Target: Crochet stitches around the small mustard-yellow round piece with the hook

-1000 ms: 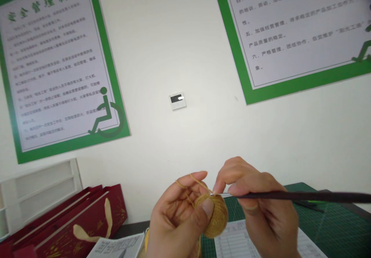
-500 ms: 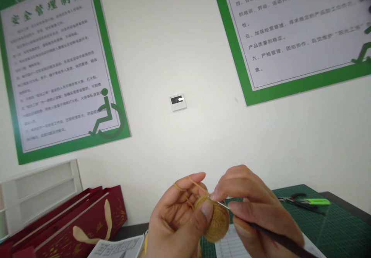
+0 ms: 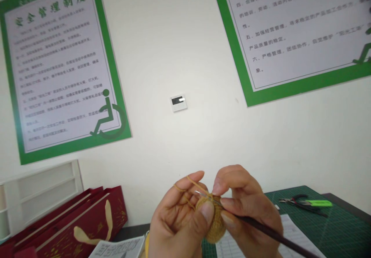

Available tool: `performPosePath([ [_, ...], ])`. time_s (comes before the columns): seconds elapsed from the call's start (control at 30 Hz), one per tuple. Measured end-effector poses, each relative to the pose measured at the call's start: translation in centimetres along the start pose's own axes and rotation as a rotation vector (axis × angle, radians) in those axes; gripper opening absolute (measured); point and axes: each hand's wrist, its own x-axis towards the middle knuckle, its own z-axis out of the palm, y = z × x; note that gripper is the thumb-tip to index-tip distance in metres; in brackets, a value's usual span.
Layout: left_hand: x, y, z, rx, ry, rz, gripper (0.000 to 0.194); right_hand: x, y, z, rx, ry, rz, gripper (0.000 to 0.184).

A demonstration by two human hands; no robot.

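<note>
A mustard-yellow round crochet piece (image 3: 216, 229) is pinched under the thumb of my left hand (image 3: 181, 219). Yellow yarn (image 3: 197, 183) loops over that hand's raised index finger and runs down to the edge of the piece. My right hand (image 3: 246, 207) grips a crochet hook (image 3: 265, 227) with a dark handle and a thin metal shaft. The hook's tip pokes out past the top edge of the piece, close to the yarn. Fingers of my right hand touch the piece's right side.
A green cutting mat (image 3: 301, 227) carries pliers (image 3: 295, 201) with a bright green handle and printed paper sheets (image 3: 292, 233). Dark red gift bags (image 3: 95, 219) stand at left, beside a printed leaflet (image 3: 118, 248). A wall behind bears two green-framed posters (image 3: 124, 123) and a small panel (image 3: 178, 103).
My right hand has shifted left toward the crochet piece. The hook's tip has pushed farther left, through the edge and out past it. My left hand has barely moved.
</note>
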Motion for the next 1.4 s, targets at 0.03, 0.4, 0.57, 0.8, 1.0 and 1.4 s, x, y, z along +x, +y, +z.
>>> performPosePath([
  [0.03, 0.0, -0.1, 0.1, -0.010, 0.012, 0.006, 0.045, -0.1, 0.0, 0.2, -0.051, 0.028, 0.013, 0.019],
  [0.4, 0.2, -1.2, 0.6, 0.043, 0.094, 0.240, 0.039, 1.1, -1.5, 0.1, -0.127, 0.118, 0.030, 0.013],
  [0.57, 0.5, -0.6, -0.6, 0.075, 0.031, 0.106, 0.035, 0.9, -1.6, 0.1, 0.177, 0.217, 0.479, 0.018],
  [0.8, 0.5, -0.3, -0.6, 0.044, -0.043, 0.006, 0.032, 1.6, -1.1, 0.8, 0.685, 0.113, 0.947, 0.033],
  [1.0, 0.2, -0.6, -0.1, 0.031, 0.023, 0.077, 0.032, 1.0, -0.6, 0.6, 0.264, 0.069, 0.374, 0.005],
  [1.4, 0.3, 0.0, -0.2, -0.107, -0.209, -0.272, 0.037, 1.1, -1.0, 0.4, 0.075, 0.152, 0.066, 0.013],
])
